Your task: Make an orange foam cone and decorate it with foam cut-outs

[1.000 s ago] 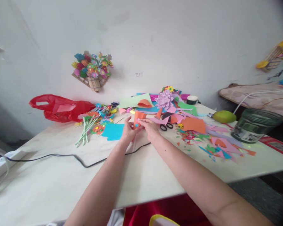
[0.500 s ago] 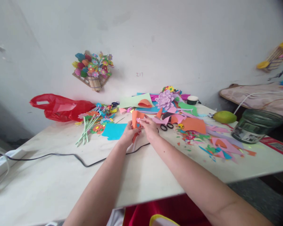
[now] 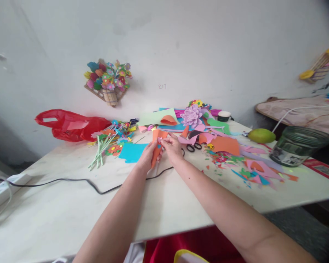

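Orange paper (image 3: 156, 137) pinched, wall writing (image 3: 161, 86) "Z17"

On the table (image 3: 71, 215), a paper piece (image 3: 156, 138) sits in the middle between the left hand (image 3: 146, 157) and right hand (image 3: 174, 149). Scissors (image 3: 193, 147) lie just right, a cord (image 3: 71, 180) in front, a bag (image 3: 68, 126) far left, a jar (image 3: 296, 146) far right.

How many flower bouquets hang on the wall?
2: left bouquet above the red bag; right bouquet at the picture's edge, partly cut off. Others may lie outside the view.
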Tool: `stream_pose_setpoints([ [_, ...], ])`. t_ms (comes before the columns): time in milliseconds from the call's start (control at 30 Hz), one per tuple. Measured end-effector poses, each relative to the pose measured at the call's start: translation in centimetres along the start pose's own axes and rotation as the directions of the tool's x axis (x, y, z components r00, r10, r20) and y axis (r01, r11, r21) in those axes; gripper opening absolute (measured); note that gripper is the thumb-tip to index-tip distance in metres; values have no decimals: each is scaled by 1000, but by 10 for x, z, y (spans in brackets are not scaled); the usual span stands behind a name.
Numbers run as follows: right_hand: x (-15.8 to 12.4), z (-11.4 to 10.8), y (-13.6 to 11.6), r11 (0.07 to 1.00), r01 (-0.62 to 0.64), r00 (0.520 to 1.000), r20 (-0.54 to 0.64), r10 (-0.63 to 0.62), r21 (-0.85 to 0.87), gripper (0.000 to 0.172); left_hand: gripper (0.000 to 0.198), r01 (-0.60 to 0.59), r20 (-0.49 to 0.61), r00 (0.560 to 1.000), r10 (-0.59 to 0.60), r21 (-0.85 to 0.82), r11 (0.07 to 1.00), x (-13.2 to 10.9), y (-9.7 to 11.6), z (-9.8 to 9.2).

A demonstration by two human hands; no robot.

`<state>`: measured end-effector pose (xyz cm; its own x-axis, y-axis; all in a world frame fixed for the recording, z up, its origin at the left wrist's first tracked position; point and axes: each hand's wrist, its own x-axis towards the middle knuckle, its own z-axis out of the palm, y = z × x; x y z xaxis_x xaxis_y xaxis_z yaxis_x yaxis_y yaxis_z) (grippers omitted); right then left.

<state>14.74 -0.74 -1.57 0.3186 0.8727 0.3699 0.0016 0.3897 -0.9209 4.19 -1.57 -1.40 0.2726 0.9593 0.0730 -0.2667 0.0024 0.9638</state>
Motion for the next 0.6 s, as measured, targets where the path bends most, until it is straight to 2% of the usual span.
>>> stream_pose_setpoints([
  [300, 0, -2, -1, 985, 113, 994, 5, -113, -127, 10, 45, 19, -9, 1000, -18, 61, 998, 1, -2, -3],
  [467, 1, -1, 0, 973, 156, 987, -11, -161, -167, 14, 49, 87, -10, 996, -86, 21, 996, 4, -2, -7],
  [600, 2, -2, -1, 971, 145, 989, 11, -146, -192, 16, 43, 78, 8, 997, -77, -55, 995, 6, -2, -9],
])
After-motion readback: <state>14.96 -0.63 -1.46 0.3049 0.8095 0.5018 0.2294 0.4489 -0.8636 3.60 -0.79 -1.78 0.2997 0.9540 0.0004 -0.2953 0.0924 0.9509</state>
